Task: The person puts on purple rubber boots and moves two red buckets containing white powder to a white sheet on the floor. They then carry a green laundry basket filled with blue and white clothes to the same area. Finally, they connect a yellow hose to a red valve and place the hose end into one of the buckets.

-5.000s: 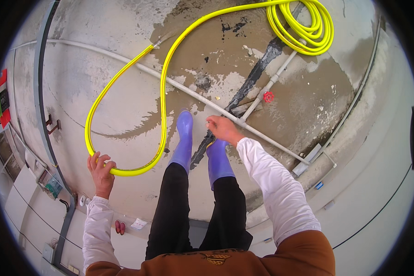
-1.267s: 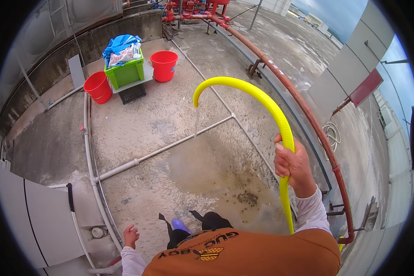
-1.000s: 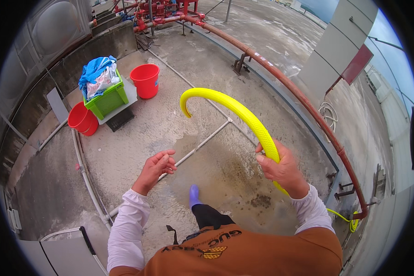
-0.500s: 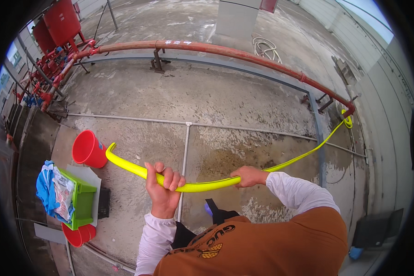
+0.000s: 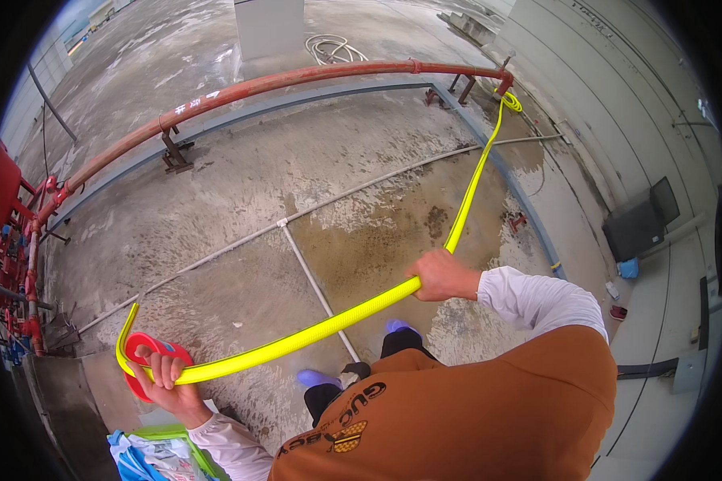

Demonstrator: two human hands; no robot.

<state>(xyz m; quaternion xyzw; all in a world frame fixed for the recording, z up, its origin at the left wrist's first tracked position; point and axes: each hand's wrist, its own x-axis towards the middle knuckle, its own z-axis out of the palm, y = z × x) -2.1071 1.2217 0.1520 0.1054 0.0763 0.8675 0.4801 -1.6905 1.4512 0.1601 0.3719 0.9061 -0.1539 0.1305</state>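
A bright yellow hose (image 5: 297, 336) stretches between my two hands, sagging a little. My left hand (image 5: 167, 377) is closed round it near its free end, which bends upward past the fingers. Behind that hand stands a red bucket (image 5: 181, 349), partly covered by the hand and hose. My right hand (image 5: 445, 275) grips the hose farther along, in front of my body. From there the hose runs away to the far right, where several loops of it lie at the end of a red pipe.
The thick red pipe (image 5: 321, 74) crosses ahead on low stands, beside a grey rail (image 5: 297, 102). Thin pale pipes (image 5: 241, 240) cross the wet concrete. A green crate (image 5: 164, 433) with cloths is at lower left. A pale coiled hose (image 5: 334, 51) lies beyond; a black box (image 5: 638, 228) is at right.
My view has turned to the right. My hands are farther apart, with a longer stretch of hose between them. The left hand is now in front of the red bucket.
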